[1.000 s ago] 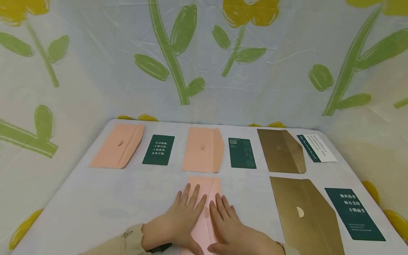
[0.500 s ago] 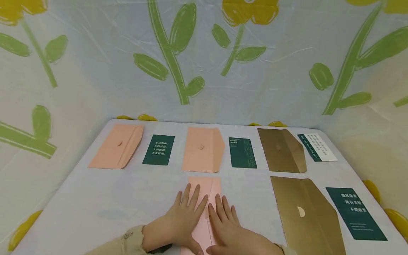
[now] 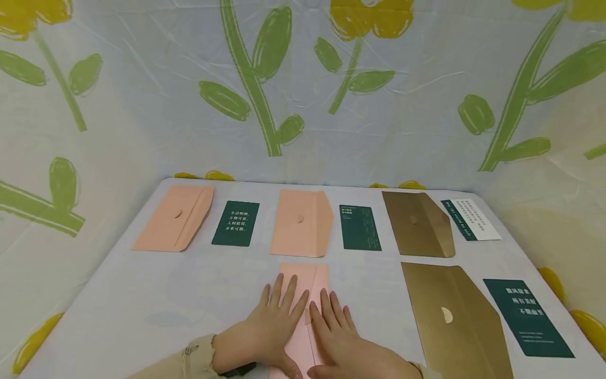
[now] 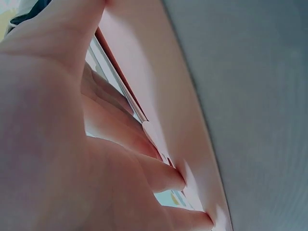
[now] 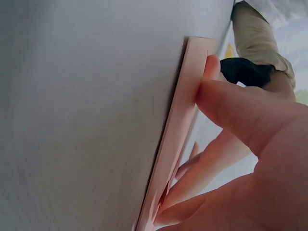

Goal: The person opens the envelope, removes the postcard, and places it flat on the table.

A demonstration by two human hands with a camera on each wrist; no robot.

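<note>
A pink envelope [image 3: 298, 270] lies lengthwise on the table in front of me, its flap folded over toward the middle. My left hand [image 3: 265, 331] rests on its left part, fingers straight and spread. On the right part rests my right hand [image 3: 342, 339], fingers also extended, the index fingertip by the flap's small tab [image 3: 307, 317]. Both thumbs touch the envelope's near part. In the left wrist view, fingertips press the pink paper [image 4: 139, 57]. The right wrist view shows the thumb [image 5: 226, 101] on the envelope's edge face [image 5: 180, 110].
Two pink envelopes [image 3: 170, 218] [image 3: 289, 231] and a brown one [image 3: 402, 210] lie in the back row, with green cards [image 3: 235, 237] [image 3: 360, 231] and a green-and-white card [image 3: 478, 226] between and beside them. A gold envelope [image 3: 454, 347] and green card [image 3: 530, 329] lie right.
My right index fingertip has shifted slightly toward me along the flap edge. Both hands otherwise stay on the envelope, and the other things have not moved.
</note>
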